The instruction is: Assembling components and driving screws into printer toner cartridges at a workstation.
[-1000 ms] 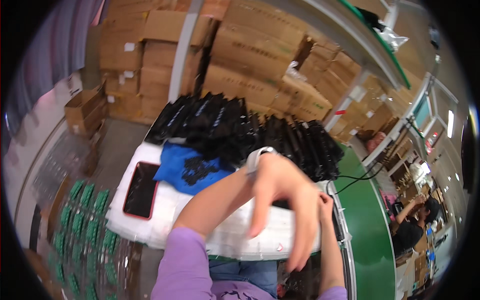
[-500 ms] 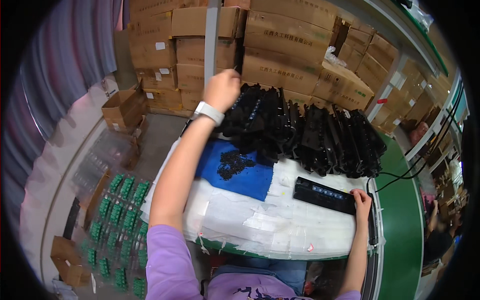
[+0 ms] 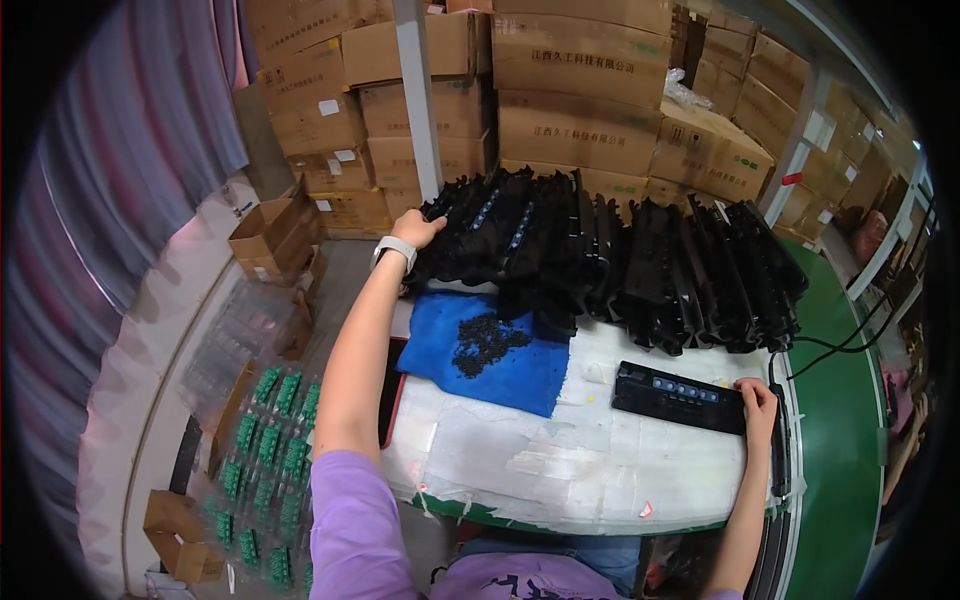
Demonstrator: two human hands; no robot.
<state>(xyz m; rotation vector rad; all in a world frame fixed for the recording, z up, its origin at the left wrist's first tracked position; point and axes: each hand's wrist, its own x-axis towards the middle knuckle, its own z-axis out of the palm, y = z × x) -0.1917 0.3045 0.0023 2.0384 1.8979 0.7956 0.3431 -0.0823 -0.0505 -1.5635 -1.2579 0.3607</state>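
Observation:
My right hand [image 3: 758,405] grips the right end of a long black plastic panel [image 3: 680,397], which lies on the white-covered table with a row of pale bluish windows facing up. My left hand [image 3: 418,228], with a pale watch strap at the wrist, is at the left end of a pile of black plastic housings [image 3: 540,235]. Its fingers are closed on the edge of one housing there, partly hidden by the hand itself. Between the pile and me, a blue cloth [image 3: 420,345] carries a heap of small black pieces [image 3: 485,345].
A dark, red-edged flat object [image 3: 393,395] is partly covered by my left forearm. Clear trays with green circuit boards [image 3: 265,440] stand at left. Cardboard boxes [image 3: 580,120] rise behind the pile, beside a metal post [image 3: 415,100]. Black cables [image 3: 840,348] cross the green surface [image 3: 835,420] at right.
My left hand has come down from above the pile to its left end. My right hand stays on the black panel. The whole view has shifted slightly.

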